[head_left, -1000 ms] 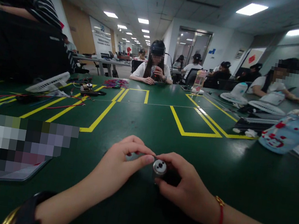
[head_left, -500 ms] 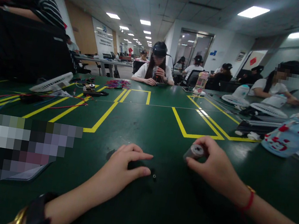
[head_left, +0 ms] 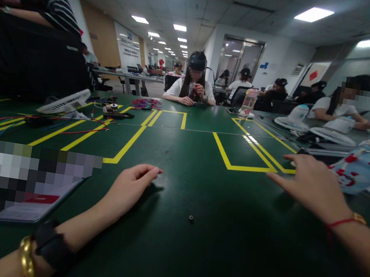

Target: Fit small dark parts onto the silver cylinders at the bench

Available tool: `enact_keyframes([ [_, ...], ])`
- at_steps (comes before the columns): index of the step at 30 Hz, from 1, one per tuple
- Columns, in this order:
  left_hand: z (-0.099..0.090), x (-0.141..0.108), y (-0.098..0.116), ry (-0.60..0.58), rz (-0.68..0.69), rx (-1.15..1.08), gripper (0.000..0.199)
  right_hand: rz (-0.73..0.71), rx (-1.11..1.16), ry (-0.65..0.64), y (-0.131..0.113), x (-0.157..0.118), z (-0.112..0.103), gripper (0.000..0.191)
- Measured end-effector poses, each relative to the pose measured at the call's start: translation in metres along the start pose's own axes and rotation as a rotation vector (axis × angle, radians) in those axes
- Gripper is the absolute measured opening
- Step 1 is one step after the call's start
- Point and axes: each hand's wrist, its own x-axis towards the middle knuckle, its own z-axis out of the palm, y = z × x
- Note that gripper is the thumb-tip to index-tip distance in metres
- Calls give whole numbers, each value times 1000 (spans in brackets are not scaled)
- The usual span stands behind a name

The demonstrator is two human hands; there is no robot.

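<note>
My left hand [head_left: 129, 190] is just above the green table, thumb and fingertips pressed together in a pinch. Whatever lies between those fingertips, if anything, is too small to make out. To the right, my right hand [head_left: 314, 182] reaches over the table with thumb and forefinger apart and nothing showing between them. It is near the light blue bottle with a red top [head_left: 356, 168]. A small dark ring-shaped piece, like a nut [head_left: 191, 217], lies on the table between my hands. The grey cylinder seen earlier does not show.
The green table [head_left: 167, 252] carries yellow tape lines. At left lie a phone-like slab [head_left: 52, 201], loose coloured wires [head_left: 80, 132] and a white fan [head_left: 64, 103]. A pink-topped bottle [head_left: 248, 104] and white fans [head_left: 291, 118] stand farther back. A person [head_left: 191, 88] sits opposite.
My left hand has drawn back leftward and its spread fingers have closed into a pinch. My right hand has moved right and the grey cylinder no longer shows. The small ring stayed put.
</note>
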Motion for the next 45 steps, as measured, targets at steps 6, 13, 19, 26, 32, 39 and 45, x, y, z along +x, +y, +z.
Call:
enact_keyframes([
  [6,-2,-2,4,-18,16,-10,37,-612,478,-380,-141,-70,22,36],
  [13,-1,-4,2,-10,27,-2,38,-377,233,-262,-101,-41,16,23],
  [19,0,-1,-2,7,32,-12,37,227,-328,-254,14,13,-23,28],
  [26,0,-2,1,16,16,12,38,354,-311,-365,74,24,-20,28],
  [32,-1,-1,-1,3,19,-3,35,393,-278,-364,78,27,-23,32],
  [39,-2,-2,0,1,25,-5,34,404,-235,-399,79,29,-26,31],
  [45,-2,-3,2,-7,21,12,38,426,-189,-457,76,29,-31,34],
])
